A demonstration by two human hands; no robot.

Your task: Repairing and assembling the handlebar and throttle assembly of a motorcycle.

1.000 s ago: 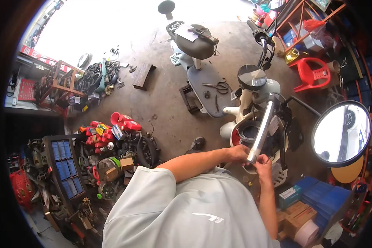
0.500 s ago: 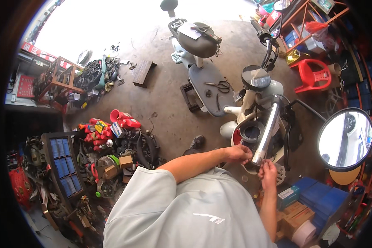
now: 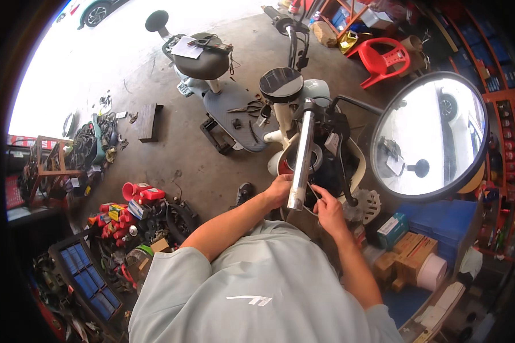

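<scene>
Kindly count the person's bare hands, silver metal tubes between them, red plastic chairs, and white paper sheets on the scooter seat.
Bare left hand and bare right hand: 2
Silver metal tube: 1
Red plastic chair: 1
White paper sheet: 1
Total: 5

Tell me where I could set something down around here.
Bare floor shows between the dark wooden piece, the red containers and the black crate. It's crowded around the left hand and right hand by the metal tube, and among the cardboard boxes.
</scene>
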